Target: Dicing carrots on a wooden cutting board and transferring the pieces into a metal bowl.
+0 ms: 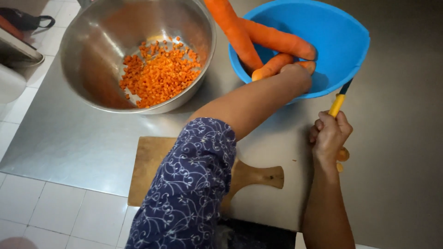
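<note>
- The wooden cutting board [152,161] lies nearest, at about 6 o'clock, its handle pointing to 3 o'clock; the person's patterned sleeve [189,189] covers much of it, and its near edge overhangs the table [69,143] edge above the tiled floor [46,216].
- The right hand [330,136], at 4 o'clock, is closed round a yellow-handled knife [338,103], blade aimed away toward 1 o'clock, likely parked clear of the reaching arm.
- The left hand [297,74] reaches to 1 o'clock into the blue bowl [341,41], fingers curled onto a carrot [272,67]; how firm the grip is, I cannot tell.
- Two more whole carrots [277,40] lean over that bowl's far rim.
- At 11 o'clock the steel bowl [87,55] holds diced carrot [159,74], just beside the blue bowl.
- Bare table lies open at 3 o'clock.
</note>
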